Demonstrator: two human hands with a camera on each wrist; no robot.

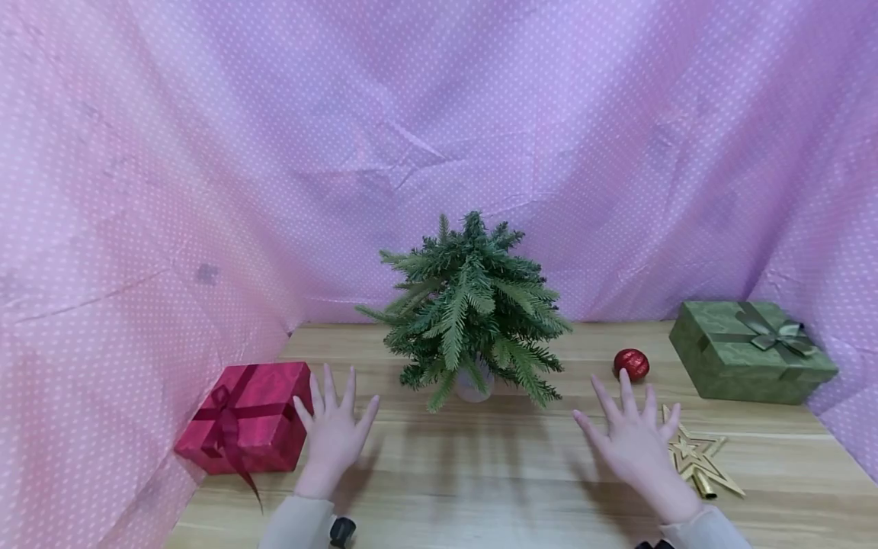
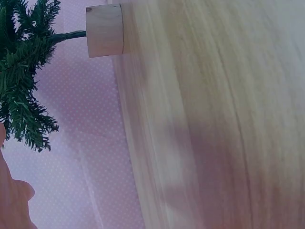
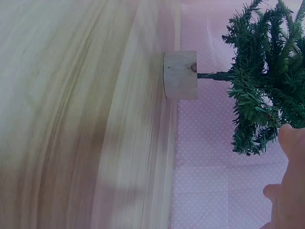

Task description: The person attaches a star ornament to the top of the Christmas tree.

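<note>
Both hands are held over the table with fingers spread and nothing in them. My left hand (image 1: 334,435) is just right of a red gift box (image 1: 250,419) tied with a dark red ribbon. A gold star tree topper (image 1: 694,451) lies beside my right hand (image 1: 634,450), which partly covers one of its points. Just beyond the right fingertips sits a shiny red ball ornament (image 1: 631,365). Between and beyond the hands stands a small artificial Christmas tree (image 1: 473,305). Its round wooden base (image 2: 105,31) shows in both wrist views, with part of each hand at the edge.
A green gift box (image 1: 754,351) with a green bow stands at the back right of the wooden table (image 1: 473,488). Pink polka-dot cloth (image 1: 439,137) hangs behind the table and along both sides.
</note>
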